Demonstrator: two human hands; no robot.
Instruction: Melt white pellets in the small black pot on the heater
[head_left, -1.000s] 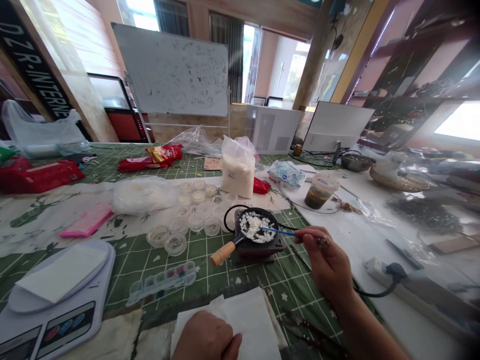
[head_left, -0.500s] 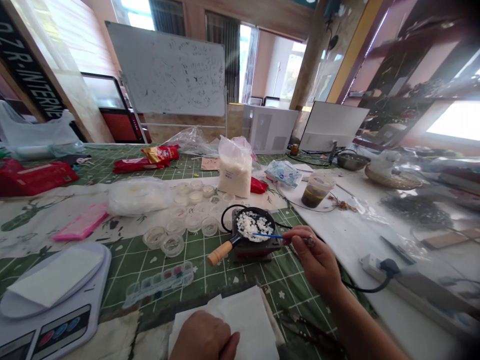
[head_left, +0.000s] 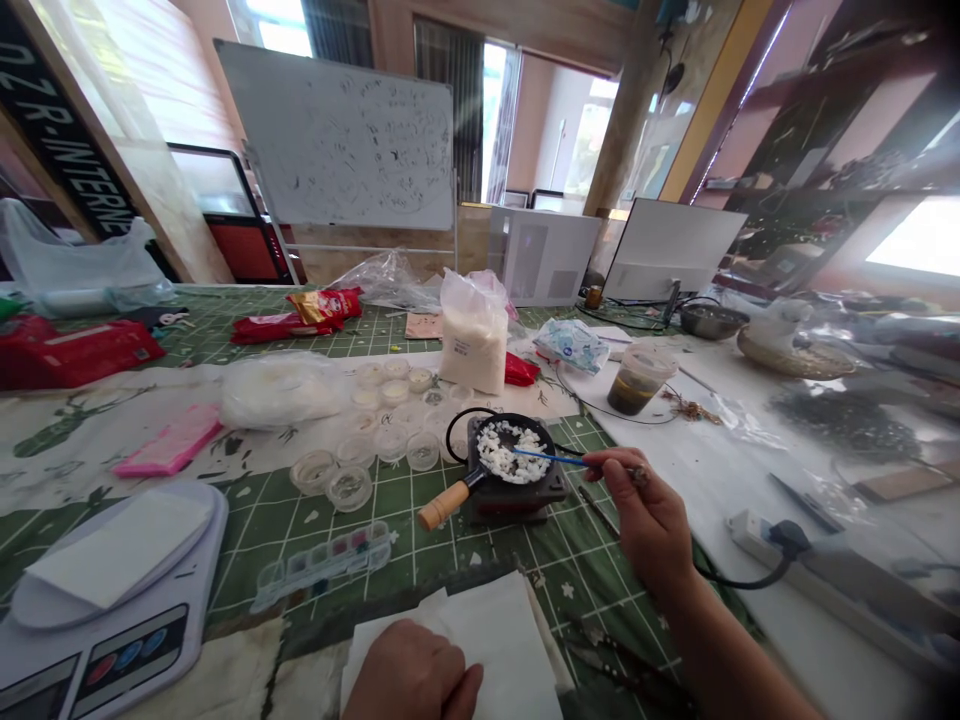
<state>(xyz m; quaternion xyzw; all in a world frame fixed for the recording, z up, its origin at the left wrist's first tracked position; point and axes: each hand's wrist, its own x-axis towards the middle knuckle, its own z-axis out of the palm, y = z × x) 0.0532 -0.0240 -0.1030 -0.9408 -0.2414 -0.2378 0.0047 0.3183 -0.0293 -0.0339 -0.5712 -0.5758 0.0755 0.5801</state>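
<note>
My right hand (head_left: 651, 515) pinches a thin blue stick (head_left: 551, 457), its tip among white crumbly lumps (head_left: 498, 458) in a small black frying pan (head_left: 516, 420). The pan, with its wooden handle (head_left: 444, 506) pointing toward me, sits on a small dark electric hotplate (head_left: 510, 508). My left hand (head_left: 416, 672) rests curled into a fist on a stack of white paper sheets (head_left: 514, 640); no object shows in it.
Clear round cups (head_left: 349, 488) and a pill-box-like case (head_left: 322, 567) lie left of the pan. Behind it stands a bag of white granules (head_left: 474, 350). A kitchen scale (head_left: 202, 560) is at left, scissors (head_left: 615, 665) near my right forearm, a power strip (head_left: 757, 535) at right.
My right hand has shifted slightly right and up, drawing the stick's tip from the front part of the lumps toward the pan's middle. The left hand stays on the paper.
</note>
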